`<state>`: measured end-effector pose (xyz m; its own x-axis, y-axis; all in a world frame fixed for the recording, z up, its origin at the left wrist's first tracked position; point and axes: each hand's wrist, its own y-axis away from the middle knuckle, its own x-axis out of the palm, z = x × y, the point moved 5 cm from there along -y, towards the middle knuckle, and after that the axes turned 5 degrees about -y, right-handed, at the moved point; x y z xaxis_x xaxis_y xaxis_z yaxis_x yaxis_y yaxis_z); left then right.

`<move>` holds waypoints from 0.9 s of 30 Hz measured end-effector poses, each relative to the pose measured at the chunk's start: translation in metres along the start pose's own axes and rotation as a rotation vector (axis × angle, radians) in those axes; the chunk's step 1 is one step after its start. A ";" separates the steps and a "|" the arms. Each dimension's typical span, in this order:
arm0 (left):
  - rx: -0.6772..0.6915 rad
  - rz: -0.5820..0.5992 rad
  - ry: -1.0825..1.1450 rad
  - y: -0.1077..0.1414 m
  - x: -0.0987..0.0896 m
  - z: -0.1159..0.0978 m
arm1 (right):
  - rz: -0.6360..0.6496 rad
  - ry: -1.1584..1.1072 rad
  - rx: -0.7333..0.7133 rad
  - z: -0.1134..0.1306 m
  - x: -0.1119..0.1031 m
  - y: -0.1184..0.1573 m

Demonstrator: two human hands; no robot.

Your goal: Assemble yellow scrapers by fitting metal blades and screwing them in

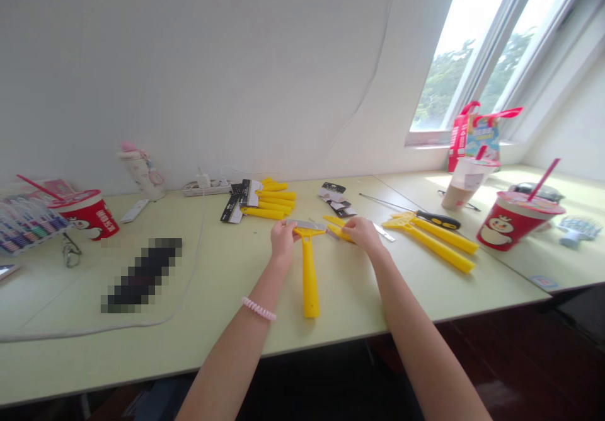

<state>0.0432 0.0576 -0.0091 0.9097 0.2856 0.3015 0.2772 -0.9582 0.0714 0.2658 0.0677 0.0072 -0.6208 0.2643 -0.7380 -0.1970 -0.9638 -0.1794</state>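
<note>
Sloped white wall [189, 74] rises behind a pale green desk [227, 282]. Well left of a yellow plastic scraper with a steel blade [309, 282], a red paper cup with a snowman print [87, 216] and a cream floral bottle with a pink cap [142, 175] stand by the wall, and a pixelated dark object [142, 276] lies nearer me. Behind the scraper, a bundle of yellow plastic handles [274, 201] lies beside black card labels [241, 200]. My left hand [283, 241], a pink coil bracelet [258, 309] on its wrist, holds the scraper's blade end between fingers and thumb, while the scraper lies flat with its handle towards me. Just right of it, my right hand [363, 232] narrowly pinches a second yellow scraper head [338, 227]. Farther right lie two long yellow scrapers [437, 241] and a black-and-yellow screwdriver [438, 220], then a red snowman cup with a pink straw [517, 219], under a bright window [472, 49].
</note>
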 end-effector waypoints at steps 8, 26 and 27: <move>-0.015 -0.006 -0.017 0.001 -0.001 0.001 | 0.051 0.224 0.034 0.000 0.010 0.003; -0.019 0.120 -0.079 0.008 0.011 0.003 | 0.330 -0.772 -0.238 0.054 0.026 0.027; -0.014 0.126 -0.090 0.008 0.011 0.003 | 0.352 -0.746 -0.242 0.055 0.029 0.028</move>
<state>0.0567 0.0530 -0.0083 0.9613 0.1630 0.2223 0.1551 -0.9865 0.0523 0.2011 0.0505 0.0166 -0.9686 -0.1797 -0.1717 0.2151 -0.9522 -0.2170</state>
